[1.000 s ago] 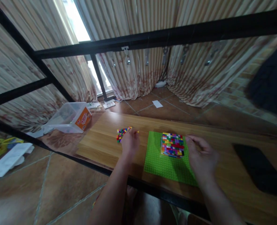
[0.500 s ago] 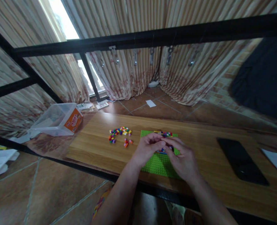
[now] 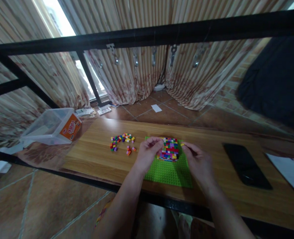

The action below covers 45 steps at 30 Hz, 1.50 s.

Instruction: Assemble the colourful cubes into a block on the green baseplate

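A block of small multicoloured plastic bricks (image 3: 170,150) stands on a studded bright-green plastic baseplate (image 3: 168,174), between a person's two bare hands. The left hand (image 3: 148,153), thumb and fingers drawn together, is at the block's left edge; whether it grasps anything cannot be told. The right hand (image 3: 199,162) pinches a small yellow plastic brick (image 3: 182,144) at its fingertips, just beyond the block's right side.

The baseplate lies on a long wood-grain tabletop (image 3: 87,159) with a dark edge. Loose bricks in mixed colours (image 3: 127,135) are scattered to the left of the left hand; a flat black rectangular object (image 3: 246,166) and a white sheet (image 3: 285,171) lie to the right.

Beyond, a clear plastic bin (image 3: 41,134) with an orange label sits at the table's left end. A black metal bar (image 3: 137,37) crosses before striped, floral-patterned curtains (image 3: 137,81), which hang to a brown tiled floor (image 3: 9,205).
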Motion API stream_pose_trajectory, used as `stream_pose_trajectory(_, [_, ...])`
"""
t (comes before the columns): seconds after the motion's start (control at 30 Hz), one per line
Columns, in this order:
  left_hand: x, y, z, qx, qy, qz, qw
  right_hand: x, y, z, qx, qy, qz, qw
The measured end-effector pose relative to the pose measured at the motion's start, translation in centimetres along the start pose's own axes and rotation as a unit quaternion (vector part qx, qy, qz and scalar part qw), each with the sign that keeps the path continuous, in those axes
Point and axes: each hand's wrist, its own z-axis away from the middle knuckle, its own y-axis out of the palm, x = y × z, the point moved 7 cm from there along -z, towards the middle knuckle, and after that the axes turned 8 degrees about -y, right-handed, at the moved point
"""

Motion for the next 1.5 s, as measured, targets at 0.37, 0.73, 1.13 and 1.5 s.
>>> stream_pose_trajectory(0.37, [0.0,-0.8,-0.2,-0.017,-0.007,-0.003,1.0,-1.5,1.0,0.1,0.049,0.042,0.007,0.998])
stream_pose_trajectory(0.73, [-0.2,-0.9,-0.1,-0.021,-0.006,0.002,1.0,-2.5,0.4,0.2,0.04,0.097,0.003,0.995])
stream_pose_trajectory(1.13, [-0.2,-1.0,-0.1,-0.014,-0.011,0.016,1.0,-2.8,0.5,-0.4,0.085,0.114,-0.015,0.99])
stream_pose_trajectory(1.5, [0.1,-1.0,-0.1,-0.017,-0.017,0.001,1.0,-4.0,1.4,0.1,0.008,0.209,-0.176,0.962])
